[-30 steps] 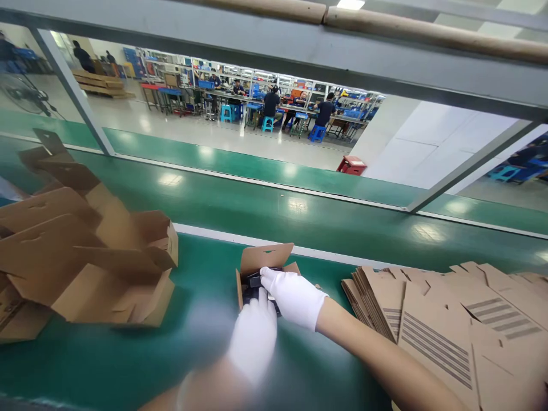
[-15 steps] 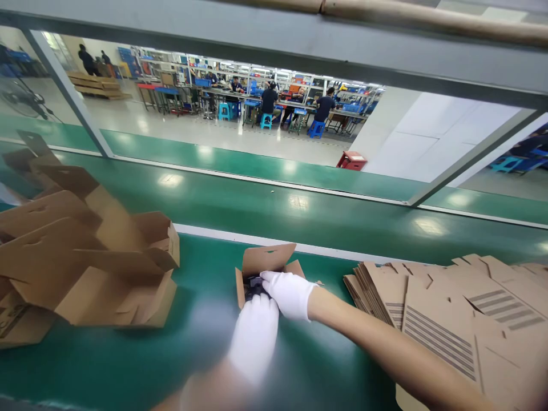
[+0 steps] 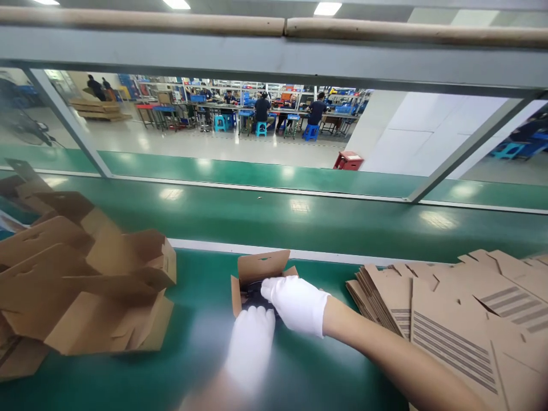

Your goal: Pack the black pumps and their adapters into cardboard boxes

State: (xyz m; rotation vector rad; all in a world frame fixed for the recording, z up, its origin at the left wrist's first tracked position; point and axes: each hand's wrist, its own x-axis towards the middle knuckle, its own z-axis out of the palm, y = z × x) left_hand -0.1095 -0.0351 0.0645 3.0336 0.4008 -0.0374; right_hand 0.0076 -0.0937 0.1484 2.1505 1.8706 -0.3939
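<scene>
2 hands [image 3: 297,302] at box [image 3: 262,267]; flat cardboard [image 3: 451,334] stripe-printed.

At the two-handed grip [image 3: 252,343] [image 3: 297,302], one small open carton [image 3: 257,268]; leftward, several open cartons [image 3: 96,319], overlapping beyond exact count; rightward, many flattened cartons [image 3: 454,325]; beyond, one red stool [image 3: 348,161].

Factory workshop, green work surface [image 3: 201,274] in front, heaped open cardboard boxes [image 3: 96,322] and stacked flat cartons [image 3: 451,311] on it, workers [image 3: 262,108] seated on plastic stools [image 3: 311,133] along a crowded long bench [image 3: 240,107] beyond, ceiling lights [image 3: 176,4]
</scene>
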